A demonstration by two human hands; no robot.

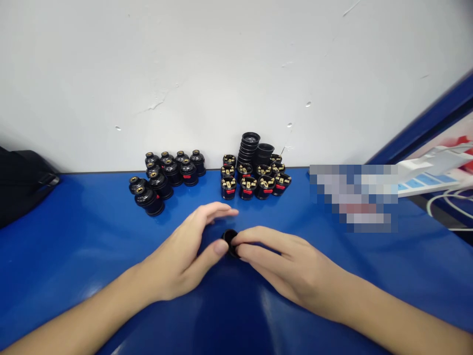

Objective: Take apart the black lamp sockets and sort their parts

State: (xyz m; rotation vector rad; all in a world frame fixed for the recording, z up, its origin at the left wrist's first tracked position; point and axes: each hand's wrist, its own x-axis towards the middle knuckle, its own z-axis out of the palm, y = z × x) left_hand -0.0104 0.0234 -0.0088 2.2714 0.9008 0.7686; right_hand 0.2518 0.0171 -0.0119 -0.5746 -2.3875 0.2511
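Observation:
A small round black lamp-holder shell [229,236] is between my hands over the front of the table, its hollow opening facing up. With the fingers of my right hand [291,261] I pinch its right rim, fingertips partly inside the opening. My left hand [186,249] is open, fingers stretched out beyond the shell, its thumb tip against the left edge. Closest beyond my hands stand several black lamp-holder cores [248,188] with brass contacts on top and red switches. Behind them rise stacked black threaded rings [250,148] and another black ring or cup [264,154].
Several domed black lamp holders [147,199] with brass top fittings stand at the left on the blue table [92,236]. A white wall [207,84] backs it. A black cloth item [24,182] lies far left; a blurred-out patch [354,197] and white cables [449,202] are right.

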